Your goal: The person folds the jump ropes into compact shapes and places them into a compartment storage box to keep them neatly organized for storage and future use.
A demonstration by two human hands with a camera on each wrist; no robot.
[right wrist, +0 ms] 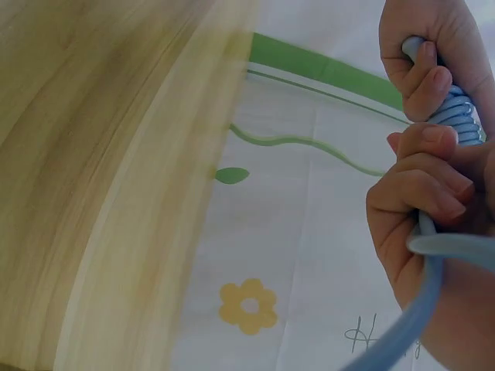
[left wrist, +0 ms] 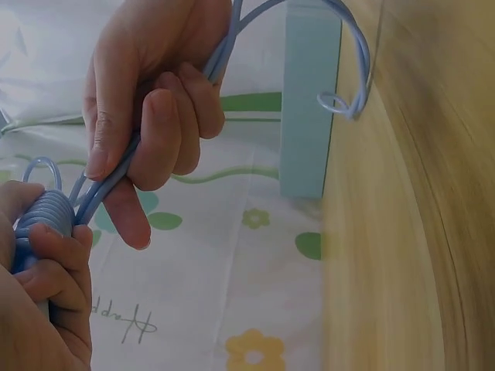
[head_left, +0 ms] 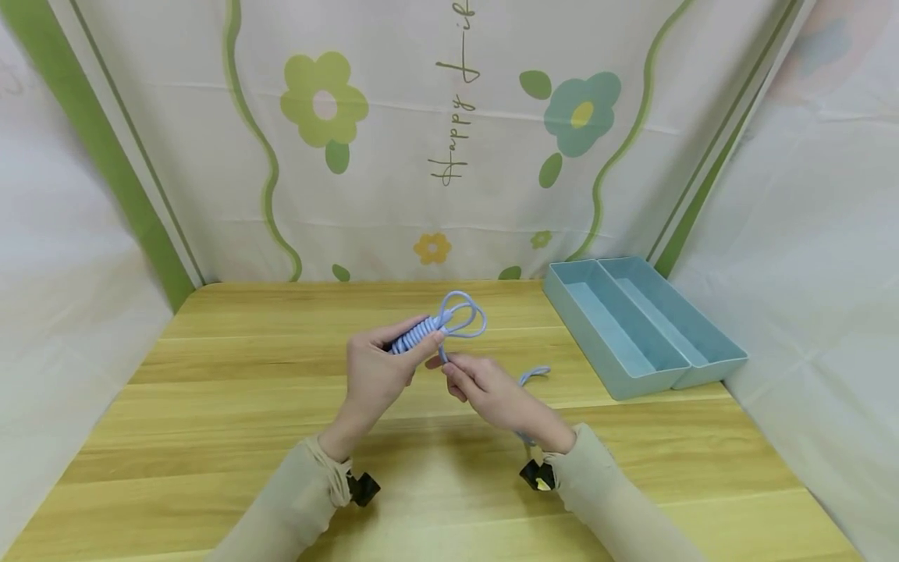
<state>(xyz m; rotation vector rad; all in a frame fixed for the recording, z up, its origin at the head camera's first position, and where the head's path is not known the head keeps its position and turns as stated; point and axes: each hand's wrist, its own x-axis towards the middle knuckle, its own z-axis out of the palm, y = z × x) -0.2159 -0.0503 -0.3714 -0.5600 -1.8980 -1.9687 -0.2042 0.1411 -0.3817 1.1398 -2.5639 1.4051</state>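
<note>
A light blue cord is wound in tight turns into a bundle (head_left: 417,334), with loose loops (head_left: 485,320) standing out at its far end. My left hand (head_left: 375,371) grips this bundle, thumb along the near side and fingers curled round it. A rounded blue end (right wrist: 412,48) pokes out of the left fist in the right wrist view. Just to the right, my right hand (head_left: 492,394) pinches the doubled strand (left wrist: 116,176) leaving the bundle, between thumb and curled fingers. The cord's free length (head_left: 537,371) trails past the right wrist, ending in a small bend (left wrist: 334,103).
Two long blue-green trays (head_left: 618,382) stand side by side at the back right of the wooden table (head_left: 211,406). Behind the table hangs a white cloth (head_left: 393,203) with printed flowers. More cloth (head_left: 808,234) closes off the sides.
</note>
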